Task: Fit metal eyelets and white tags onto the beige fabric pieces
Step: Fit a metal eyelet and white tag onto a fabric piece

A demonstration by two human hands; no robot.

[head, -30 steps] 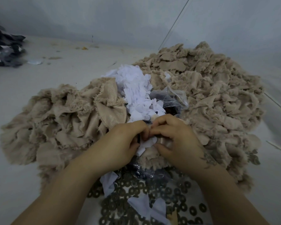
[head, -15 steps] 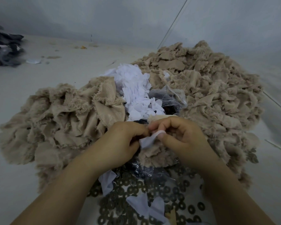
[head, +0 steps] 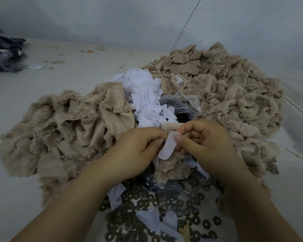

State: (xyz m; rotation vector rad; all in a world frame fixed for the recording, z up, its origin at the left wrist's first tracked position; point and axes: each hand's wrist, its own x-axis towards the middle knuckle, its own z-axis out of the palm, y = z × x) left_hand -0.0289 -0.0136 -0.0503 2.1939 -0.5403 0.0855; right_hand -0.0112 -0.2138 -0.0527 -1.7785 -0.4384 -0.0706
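From the head camera, both hands are meeting over the middle of the worktop [head: 24,198]. The right hand [head: 206,145] is pinching a small white tag [head: 168,147] between thumb and forefinger; the tag is a soft, rounded strip, curving down between the two hands. The left hand [head: 136,151], fingers curled, is gripping the tag's other edge together with a frayed beige fabric piece [head: 168,165] hanging just beneath both hands.

Left of that grip, a heap of crumpled beige fabric [head: 68,128] is lying with fuzzy, ragged edges; a larger heap of the same cloth [head: 226,88] is spreading to the right and beyond. Just beyond the fingers, a mound of loose white tags [head: 145,98] is resting against a crinkled clear plastic bag [head: 184,103]. Nearer the person, under the wrists, dull ring-shaped metal eyelets [head: 147,203] are lying scattered, with a few flat white tags among them.
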